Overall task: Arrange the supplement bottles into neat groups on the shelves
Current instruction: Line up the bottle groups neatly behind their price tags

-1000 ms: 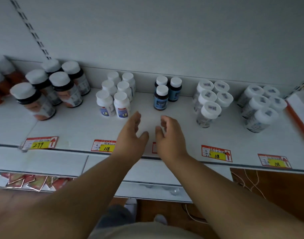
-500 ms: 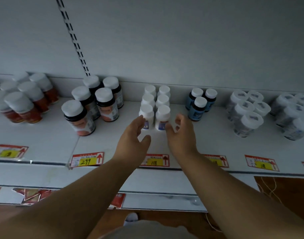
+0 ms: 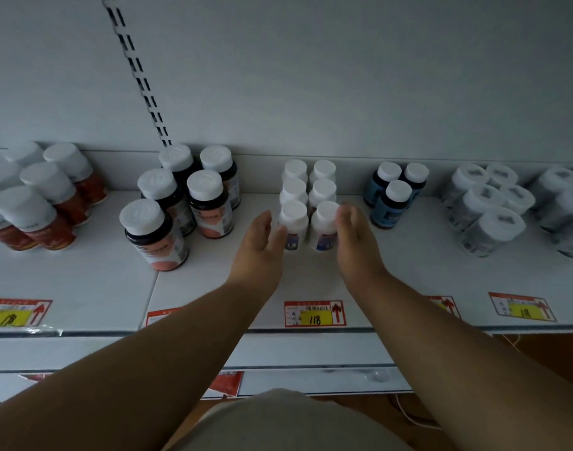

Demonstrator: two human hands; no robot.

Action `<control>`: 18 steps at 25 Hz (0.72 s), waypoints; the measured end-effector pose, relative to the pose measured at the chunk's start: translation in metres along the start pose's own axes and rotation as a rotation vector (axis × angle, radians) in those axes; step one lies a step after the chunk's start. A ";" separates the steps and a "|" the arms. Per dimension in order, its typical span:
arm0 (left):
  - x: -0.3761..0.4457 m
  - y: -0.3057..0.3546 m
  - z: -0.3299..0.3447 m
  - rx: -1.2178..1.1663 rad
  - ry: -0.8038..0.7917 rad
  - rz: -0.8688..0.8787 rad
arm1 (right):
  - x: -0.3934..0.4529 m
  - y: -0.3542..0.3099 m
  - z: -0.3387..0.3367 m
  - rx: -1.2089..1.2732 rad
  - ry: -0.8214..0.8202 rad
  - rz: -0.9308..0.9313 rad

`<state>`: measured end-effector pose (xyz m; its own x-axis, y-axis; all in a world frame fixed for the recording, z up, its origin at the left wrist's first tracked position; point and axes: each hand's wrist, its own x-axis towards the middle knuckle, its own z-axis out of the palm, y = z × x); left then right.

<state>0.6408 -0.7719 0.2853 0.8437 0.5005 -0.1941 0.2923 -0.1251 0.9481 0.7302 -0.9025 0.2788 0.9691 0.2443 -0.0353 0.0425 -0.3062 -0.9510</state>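
- Dark bottles (image 3: 168, 216) crowd the shelf (image 3: 83, 281) left of centre; a wide left elbow could topple them
- Left hand (image 3: 260, 244) open, fingers spread, gripping nothing, just beside the small white bottles (image 3: 308, 203)
- Those bottles stand mid-shelf, toward the back edge
- Right hand (image 3: 356, 239) open, flanking them; an uneven squeeze may tip the front pair

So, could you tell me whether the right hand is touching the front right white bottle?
Touching. In the head view the right hand lies against the side of the front right white bottle, fingertips overlapping its cap with no gap visible.
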 end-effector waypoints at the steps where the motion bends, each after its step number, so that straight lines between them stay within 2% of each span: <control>1: 0.008 0.004 0.001 -0.013 -0.013 -0.034 | 0.007 -0.002 0.001 0.128 0.001 0.065; 4: 0.044 0.016 0.003 -0.140 0.015 -0.131 | 0.033 -0.006 0.005 0.475 -0.067 0.257; 6: 0.069 0.019 0.008 -0.317 0.003 -0.168 | 0.052 -0.006 0.008 0.561 -0.154 0.321; 13: 0.092 0.004 0.028 -0.514 -0.019 -0.146 | 0.081 0.007 0.015 0.580 -0.286 0.367; 18: 0.086 0.011 0.033 -0.535 0.005 -0.165 | 0.085 0.010 0.010 0.537 -0.248 0.363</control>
<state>0.7312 -0.7586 0.2710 0.8034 0.4812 -0.3508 0.1496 0.4071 0.9011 0.8105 -0.8754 0.2628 0.8124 0.4347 -0.3886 -0.4621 0.0735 -0.8838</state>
